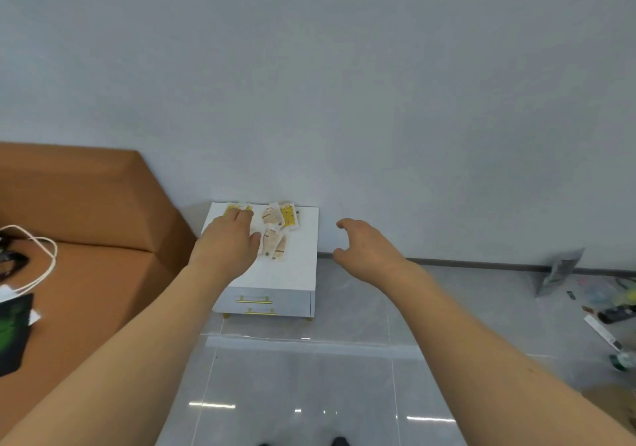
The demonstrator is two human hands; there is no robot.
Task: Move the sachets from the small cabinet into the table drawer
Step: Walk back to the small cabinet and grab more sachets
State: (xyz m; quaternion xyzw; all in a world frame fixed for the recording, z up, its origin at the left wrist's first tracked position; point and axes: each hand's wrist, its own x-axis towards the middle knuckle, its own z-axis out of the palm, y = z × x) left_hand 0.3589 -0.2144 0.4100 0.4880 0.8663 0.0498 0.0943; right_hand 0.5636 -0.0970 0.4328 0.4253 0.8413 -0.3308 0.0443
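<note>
Glossy grey tile floor (309,394) up front, open room between the viewer and the cabinet. Both bare forearms reach forward over it. Right hand (368,249) hangs in the air beside the cabinet's right edge, fingers loosely curled, holding nothing. Left hand (229,242) is down on the cabinet top, palm down, fingers over the left end of the sachets; can't tell whether it pinches one. Small cabinet (296,273): white, boxy, flat top, two drawer fronts with thin gold bar handles, short gold feet, back against the pale wall (344,84). Sachets (275,232) lie flat in a loose overlapping pile on the rear half of the top, near the wall edge; rectangular packets, tan and yellow, long axes mostly running toward the wall, some skewed. Front half of the top is bare. Brown padded furniture (86,204) close on the left, white cable (41,266) on it. Clutter (612,311) on the floor far right.
</note>
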